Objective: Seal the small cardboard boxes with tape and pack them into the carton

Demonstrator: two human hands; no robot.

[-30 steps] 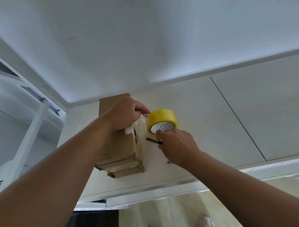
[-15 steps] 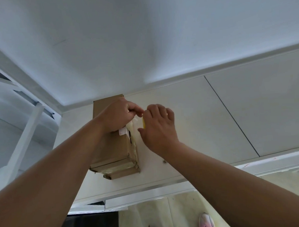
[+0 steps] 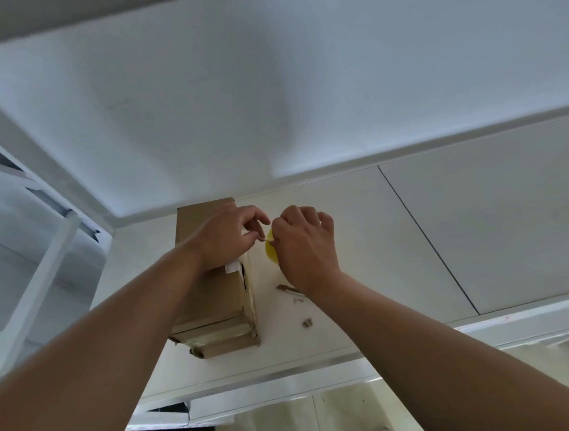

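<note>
Cardboard box [image 3: 212, 303] ×1 at table [image 3: 376, 250] left edge, room rightward | yellow roll [image 3: 271, 253] ×1 | left hand [image 3: 229, 242] pinched tape end [image 3: 263, 238]; right hand [image 3: 305, 247] gripped roll

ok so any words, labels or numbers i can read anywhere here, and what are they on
No text is legible here.
White label on the cardboard box: mostly under the left hand, visible corner shows nothing readable.
Yellow tape roll: mostly hidden by the right hand gripping it, no print shows; the left hand pinches its tape end.
</note>
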